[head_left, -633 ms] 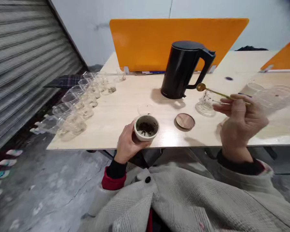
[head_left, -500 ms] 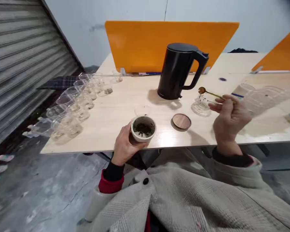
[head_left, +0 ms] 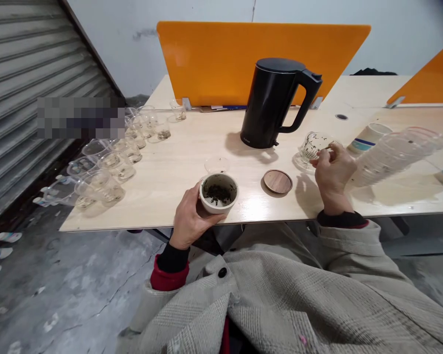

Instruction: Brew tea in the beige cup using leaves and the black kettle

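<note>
My left hand (head_left: 192, 216) is wrapped round a pale ceramic cup (head_left: 231, 202), tilted so its mouth faces me. Dark leaf bits, like loose tea, lie on its bottom and cling to its wall. My right hand (head_left: 334, 169) is at the rim of a clear ribbed cup (head_left: 307, 150) with dark bits stuck to its side. Its fingers are pinched together, and what they hold is hidden; no spoon shows. Between the hands lies a round wooden lid (head_left: 277, 181). Behind the ceramic cup is a clear round disc (head_left: 217, 164).
A black electric kettle (head_left: 268, 105) stands in front of an orange divider (head_left: 206, 61). Several clear plastic cups (head_left: 112, 189) with leaf bits line the table's left end. At right are a stack of clear cups (head_left: 395, 155) lying sideways and a paper cup (head_left: 369, 137).
My right hand has moved left to the clear ribbed cup. The spoon it held is out of sight. My left hand keeps the ceramic cup in nearly the same place.
</note>
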Motion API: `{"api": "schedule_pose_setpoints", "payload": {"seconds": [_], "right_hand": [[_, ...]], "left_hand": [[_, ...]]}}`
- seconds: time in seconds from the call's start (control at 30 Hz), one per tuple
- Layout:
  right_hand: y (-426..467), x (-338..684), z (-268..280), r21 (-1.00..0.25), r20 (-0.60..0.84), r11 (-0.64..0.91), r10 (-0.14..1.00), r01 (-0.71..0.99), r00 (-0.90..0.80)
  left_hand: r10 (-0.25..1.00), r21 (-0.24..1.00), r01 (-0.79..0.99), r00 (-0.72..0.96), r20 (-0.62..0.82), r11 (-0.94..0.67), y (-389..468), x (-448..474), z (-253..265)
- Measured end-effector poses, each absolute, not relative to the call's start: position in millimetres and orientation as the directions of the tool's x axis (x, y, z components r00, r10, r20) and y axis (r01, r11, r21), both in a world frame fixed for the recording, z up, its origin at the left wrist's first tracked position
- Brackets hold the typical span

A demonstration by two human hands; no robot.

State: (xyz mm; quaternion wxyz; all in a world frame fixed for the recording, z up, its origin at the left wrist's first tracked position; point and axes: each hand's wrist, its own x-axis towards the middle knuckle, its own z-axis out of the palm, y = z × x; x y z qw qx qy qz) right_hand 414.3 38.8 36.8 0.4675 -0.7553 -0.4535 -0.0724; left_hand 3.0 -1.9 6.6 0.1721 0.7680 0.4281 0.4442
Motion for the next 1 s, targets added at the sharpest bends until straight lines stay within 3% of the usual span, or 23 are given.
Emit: {"api": "schedule_pose_setpoints", "payload": {"seconds": [0.1, 0.17, 0.33, 0.47, 0.7, 1.0], "right_hand": [[15.9, 400.9, 33.4, -0.676, 0.575, -0.092, 0.555, 0.731, 0.601], [-0.4, 387.3, 27.8, -0.622, 0.631, -0.025, 0.576, 0.783, 0.52], [-12.4, 358.7, 11.9, -0.355, 0.524, 0.07, 0.84, 0.932, 0.137], [-3.6, 351.8, 6.7, -0.235, 0.351, 0.104, 0.936, 0.966, -0.016], [-5.7, 346.8, 1.7, -0.165, 0.33, 0.201, 0.934, 0.966, -0.138], [-0.6, 344.3, -9.3, -0.174, 0.404, 0.223, 0.905, 0.959, -0.137]], "left_hand": [[0.814, 0.648, 0.506, 0.233, 0.533, -0.569, -1.3, 2.7, 5.0], [0.817, 0.653, 0.503, 0.236, 0.526, -0.566, -0.5, 2.5, 3.4], [0.829, 0.678, 0.485, 0.234, 0.508, -0.552, 0.6, 2.8, 0.6], [0.853, 0.714, 0.467, 0.242, 0.463, -0.521, 0.5, 4.0, 1.2], [0.859, 0.714, 0.479, 0.253, 0.446, -0.511, 0.3, 8.6, 3.3], [0.861, 0.637, 0.593, 0.226, 0.455, -0.493, -1.7, 12.7, -3.2]]}}
